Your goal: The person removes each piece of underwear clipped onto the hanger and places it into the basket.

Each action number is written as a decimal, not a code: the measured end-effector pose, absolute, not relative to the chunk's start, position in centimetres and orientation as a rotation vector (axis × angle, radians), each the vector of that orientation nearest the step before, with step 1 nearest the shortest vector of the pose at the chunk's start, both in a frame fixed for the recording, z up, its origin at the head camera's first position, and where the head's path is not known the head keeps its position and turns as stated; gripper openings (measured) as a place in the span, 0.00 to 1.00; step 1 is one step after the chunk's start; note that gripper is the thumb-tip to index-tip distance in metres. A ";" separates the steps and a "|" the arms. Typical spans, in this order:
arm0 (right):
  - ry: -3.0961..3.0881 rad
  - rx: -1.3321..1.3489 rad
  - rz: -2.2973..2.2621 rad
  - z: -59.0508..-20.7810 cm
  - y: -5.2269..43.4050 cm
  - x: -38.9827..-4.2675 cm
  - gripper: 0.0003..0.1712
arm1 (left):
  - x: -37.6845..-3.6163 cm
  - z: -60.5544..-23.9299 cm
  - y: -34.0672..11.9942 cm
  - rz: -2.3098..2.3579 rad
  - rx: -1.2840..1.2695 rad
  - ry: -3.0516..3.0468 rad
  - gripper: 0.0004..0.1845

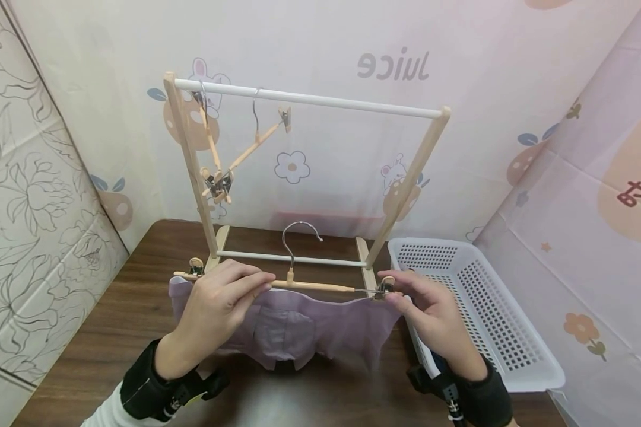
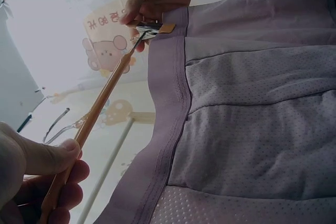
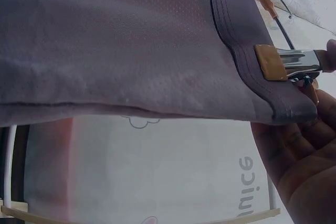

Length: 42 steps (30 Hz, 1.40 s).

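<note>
A lavender garment (image 1: pixel 342 323) with a wide waistband hangs from a wooden clip hanger (image 1: pixel 315 286) with a metal hook. My left hand (image 1: pixel 221 302) grips the hanger's bar left of the hook; the left wrist view shows thumb and fingers curled round the wooden bar (image 2: pixel 102 95). My right hand (image 1: pixel 432 305) pinches the right-hand metal clip (image 1: pixel 387 286). In the right wrist view, the clip's wood-coloured pad (image 3: pixel 271 62) lies over the waistband (image 3: pixel 239 51) near its corner. At the hanger's other end is the left clip (image 1: pixel 195 267), partly behind my left hand.
A small wooden rack (image 1: pixel 411 172) with white rails stands behind the garment. Two other clip hangers (image 1: pixel 256 142) hang at the left of its top rail. On the right sits a white perforated basket (image 1: pixel 494 308). Everything stands on a brown wood-grain table (image 1: pixel 112 332) against patterned cloth walls.
</note>
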State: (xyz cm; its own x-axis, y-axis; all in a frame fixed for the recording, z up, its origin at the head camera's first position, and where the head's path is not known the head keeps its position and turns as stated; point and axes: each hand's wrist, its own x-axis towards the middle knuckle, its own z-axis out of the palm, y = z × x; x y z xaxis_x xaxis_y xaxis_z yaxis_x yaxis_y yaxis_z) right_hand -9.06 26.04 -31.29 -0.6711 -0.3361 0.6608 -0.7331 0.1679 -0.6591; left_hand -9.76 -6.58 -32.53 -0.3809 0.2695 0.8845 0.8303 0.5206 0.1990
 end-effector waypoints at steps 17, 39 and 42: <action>-2.075 1.037 1.491 -31.7 26.0 -8.9 0.18 | -9.7 -32.9 -6.6 -0.855 -0.882 -1.963 0.21; -2.038 0.891 1.348 -32.0 25.3 -8.7 0.14 | -9.9 -32.7 -6.2 -0.842 -0.912 -1.917 0.19; -2.047 0.879 1.357 -32.0 25.2 -8.7 0.16 | -9.9 -32.8 -6.4 -0.843 -0.911 -1.945 0.18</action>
State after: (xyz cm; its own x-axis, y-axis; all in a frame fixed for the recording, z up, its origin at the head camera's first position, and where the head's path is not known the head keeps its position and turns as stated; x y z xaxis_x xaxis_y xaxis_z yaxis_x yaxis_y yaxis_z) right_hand -8.69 25.20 -32.05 -0.6499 -0.2275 0.7252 -0.7566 0.2846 -0.5887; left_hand -9.90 -6.39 -32.76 -0.4109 0.2860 0.8657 0.8273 0.5159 0.2223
